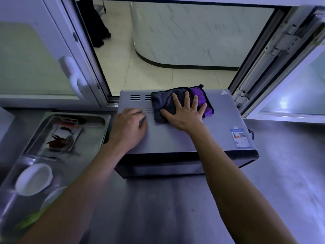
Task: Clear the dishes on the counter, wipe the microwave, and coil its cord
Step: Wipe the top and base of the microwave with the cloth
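Note:
A silver microwave (211,131) stands on the steel counter below an open window. A folded grey and purple cloth (163,104) lies on its top, toward the back. My right hand (184,113) presses flat on the cloth with fingers spread. My left hand (128,127) rests on the left part of the microwave's top, its fingers bent at the left edge, holding nothing. A white bowl (34,178) and a plate (51,196) sit in a steel tray at the left. A small piece of black cord (251,133) shows at the microwave's right rear.
A steel tray (91,138) left of the microwave holds a smaller metal pan (58,138) with dark red scraps. Green items (29,221) lie at the lower left. The window frame (260,71) rises on the right, a window handle (73,76) on the left. A label (240,138) sticks on the microwave.

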Motion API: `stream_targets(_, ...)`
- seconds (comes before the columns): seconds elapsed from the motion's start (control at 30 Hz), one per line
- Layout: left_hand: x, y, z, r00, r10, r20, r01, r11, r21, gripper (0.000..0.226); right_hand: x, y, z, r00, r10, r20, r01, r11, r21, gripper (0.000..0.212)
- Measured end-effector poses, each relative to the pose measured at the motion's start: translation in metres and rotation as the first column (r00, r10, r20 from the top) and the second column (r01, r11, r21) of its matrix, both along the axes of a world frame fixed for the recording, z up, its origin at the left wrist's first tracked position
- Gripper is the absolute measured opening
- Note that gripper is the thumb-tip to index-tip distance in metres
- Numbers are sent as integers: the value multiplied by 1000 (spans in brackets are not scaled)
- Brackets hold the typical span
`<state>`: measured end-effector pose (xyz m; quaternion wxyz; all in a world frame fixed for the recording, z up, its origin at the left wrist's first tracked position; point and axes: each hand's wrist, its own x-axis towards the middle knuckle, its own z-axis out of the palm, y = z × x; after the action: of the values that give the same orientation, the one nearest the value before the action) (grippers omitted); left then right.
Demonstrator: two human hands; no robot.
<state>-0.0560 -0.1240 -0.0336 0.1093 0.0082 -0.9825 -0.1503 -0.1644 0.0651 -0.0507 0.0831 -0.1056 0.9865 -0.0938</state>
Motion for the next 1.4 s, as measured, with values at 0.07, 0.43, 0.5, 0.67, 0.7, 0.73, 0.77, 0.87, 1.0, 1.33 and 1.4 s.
stream_targets(0.07,13,-20,1,1000,22,-8,-22,1000,0,25,8,-22,0,1000,27,6,-27,1000,1,94)
stream_targets(0.43,71,-90,-2,996,93,-11,-92,993,68,27,57,-113,2,991,130,24,-130,991,27,92)
stream_targets(0.5,77,-94,-1,995,90,-31,-87,993,86,28,69,-119,2,991,135,25,-136,990,31,93)
stream_targets(0.67,92,-92,3,994,85,-75,-74,988,137,29,108,-122,0,987,162,19,-162,986,34,94)
stream_targets(0.7,95,-91,3,993,84,-81,-71,987,145,28,117,-120,-2,985,170,13,-171,985,30,94)
stream_targets(0.73,98,-89,3,993,86,-87,-72,985,157,27,126,-117,-3,985,175,6,-175,984,26,95)
stream_targets(0.77,101,-87,3,992,90,-92,-74,983,170,27,134,-113,-4,984,176,-2,-176,984,25,95)
stream_targets(0.87,105,-76,5,990,96,-105,-75,978,194,27,149,-92,-5,987,160,-31,-159,987,33,94)
stream_targets(1.0,99,-46,8,992,59,-108,-36,978,205,29,155,-55,-7,992,115,-48,-113,993,47,93)
stream_targets(1.33,71,39,6,995,-102,-23,104,989,105,42,136,45,-6,998,-45,-49,46,999,20,92)
stream_targets(1.4,64,52,5,994,-105,3,105,992,68,44,130,61,-4,997,-71,-44,71,997,17,92)
